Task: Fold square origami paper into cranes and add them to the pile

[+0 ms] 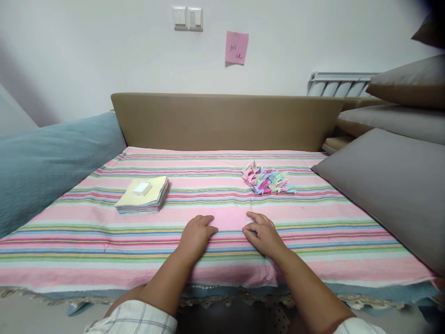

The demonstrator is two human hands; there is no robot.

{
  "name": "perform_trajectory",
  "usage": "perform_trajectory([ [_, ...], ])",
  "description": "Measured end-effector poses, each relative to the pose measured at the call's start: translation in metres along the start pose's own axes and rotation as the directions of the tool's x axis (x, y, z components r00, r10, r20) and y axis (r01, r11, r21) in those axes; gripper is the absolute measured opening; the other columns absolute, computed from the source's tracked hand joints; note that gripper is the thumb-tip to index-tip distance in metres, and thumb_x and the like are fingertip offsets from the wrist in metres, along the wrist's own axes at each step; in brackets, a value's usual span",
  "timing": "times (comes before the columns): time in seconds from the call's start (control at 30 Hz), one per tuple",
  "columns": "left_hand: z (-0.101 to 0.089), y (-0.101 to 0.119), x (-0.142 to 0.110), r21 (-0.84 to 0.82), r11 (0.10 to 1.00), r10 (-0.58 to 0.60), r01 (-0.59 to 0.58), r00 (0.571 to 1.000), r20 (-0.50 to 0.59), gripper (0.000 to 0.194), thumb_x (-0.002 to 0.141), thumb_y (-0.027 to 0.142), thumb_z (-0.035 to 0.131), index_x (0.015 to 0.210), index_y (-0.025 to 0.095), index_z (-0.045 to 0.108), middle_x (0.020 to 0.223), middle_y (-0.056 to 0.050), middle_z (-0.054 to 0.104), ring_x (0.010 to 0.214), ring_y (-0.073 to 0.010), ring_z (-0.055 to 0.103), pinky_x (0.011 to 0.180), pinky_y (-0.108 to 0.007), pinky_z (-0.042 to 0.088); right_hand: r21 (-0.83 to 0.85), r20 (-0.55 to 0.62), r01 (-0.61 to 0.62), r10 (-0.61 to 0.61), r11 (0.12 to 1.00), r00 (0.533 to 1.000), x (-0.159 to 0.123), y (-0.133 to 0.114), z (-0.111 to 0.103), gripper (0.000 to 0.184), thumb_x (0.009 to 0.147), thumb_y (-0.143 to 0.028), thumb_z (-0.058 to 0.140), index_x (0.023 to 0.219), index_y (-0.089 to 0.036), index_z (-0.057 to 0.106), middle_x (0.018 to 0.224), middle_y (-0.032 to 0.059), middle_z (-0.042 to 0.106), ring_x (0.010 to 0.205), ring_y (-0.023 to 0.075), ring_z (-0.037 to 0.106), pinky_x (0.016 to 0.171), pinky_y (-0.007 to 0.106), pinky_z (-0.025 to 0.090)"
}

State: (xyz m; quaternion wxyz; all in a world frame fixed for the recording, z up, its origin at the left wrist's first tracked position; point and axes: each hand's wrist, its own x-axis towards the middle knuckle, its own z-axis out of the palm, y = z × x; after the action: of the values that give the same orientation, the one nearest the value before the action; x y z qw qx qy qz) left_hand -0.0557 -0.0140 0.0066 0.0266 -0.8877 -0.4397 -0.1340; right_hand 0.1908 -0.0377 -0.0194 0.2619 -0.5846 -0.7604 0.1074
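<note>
A pink square of paper (230,219) lies flat on the striped cloth (86,241), between my two hands. My left hand (196,234) rests on the sheet's left edge with its fingers curled and pressing down. My right hand (262,232) presses on the right edge, fingertips bent onto the paper. To the far left lies a stack of coloured paper squares (143,197) with a small white block (142,188) on top. Behind my right hand sits a pile of folded paper shapes (267,180) in pink, purple, green and blue.
A brown padded headboard (225,120) runs along the back. A teal blanket (48,162) rises at the left and grey cushions (392,181) are stacked at the right. A pink sticky note (237,47) and light switches (187,18) are on the wall.
</note>
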Motion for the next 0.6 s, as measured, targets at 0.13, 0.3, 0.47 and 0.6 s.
perform_trajectory([
  [0.13,-0.008,-0.013,-0.006,-0.050,0.994,-0.096,0.096,0.995,0.012,0.028,0.075,0.012,0.056,0.088,0.030,0.074,0.117,-0.003,0.063,0.099,-0.0236,0.056,0.086,-0.039,0.045,0.018,-0.003,-0.004,0.004,1.000,1.000,0.000,0.002,0.001,0.018,0.079,-0.030,0.055,0.083,-0.028,0.072,0.127,0.0052,0.053,0.118,0.0239,0.044,0.097,0.044,0.033],
  [0.3,-0.013,-0.027,-0.010,-0.056,0.978,-0.199,0.202,0.978,0.065,0.033,0.073,0.010,0.052,0.085,0.030,0.074,0.115,-0.002,0.064,0.102,-0.0233,0.057,0.088,-0.037,0.045,0.027,0.000,-0.013,0.013,1.000,1.000,0.000,0.002,0.002,0.019,0.079,-0.031,0.054,0.084,-0.028,0.072,0.127,0.0053,0.054,0.118,0.0241,0.045,0.097,0.044,0.033],
  [0.47,-0.013,-0.027,-0.008,-0.145,0.954,-0.257,0.261,0.965,0.044,0.033,0.075,0.016,0.050,0.100,0.024,0.069,0.115,-0.003,0.064,0.104,-0.0218,0.057,0.092,-0.036,0.043,0.031,-0.001,-0.010,0.010,0.999,1.000,0.000,0.001,0.002,0.019,0.080,-0.030,0.054,0.082,-0.027,0.072,0.126,0.0056,0.054,0.117,0.0239,0.046,0.096,0.043,0.034],
  [0.6,-0.007,-0.020,-0.004,-0.181,0.923,-0.345,0.339,0.939,0.002,0.039,0.079,0.044,0.053,0.109,0.022,0.064,0.124,-0.007,0.059,0.112,-0.0252,0.053,0.098,-0.041,0.039,0.044,-0.017,0.017,-0.016,0.999,1.000,0.001,0.002,0.004,0.019,0.080,-0.031,0.053,0.082,-0.025,0.071,0.125,0.0065,0.054,0.116,0.0240,0.046,0.096,0.044,0.035],
])
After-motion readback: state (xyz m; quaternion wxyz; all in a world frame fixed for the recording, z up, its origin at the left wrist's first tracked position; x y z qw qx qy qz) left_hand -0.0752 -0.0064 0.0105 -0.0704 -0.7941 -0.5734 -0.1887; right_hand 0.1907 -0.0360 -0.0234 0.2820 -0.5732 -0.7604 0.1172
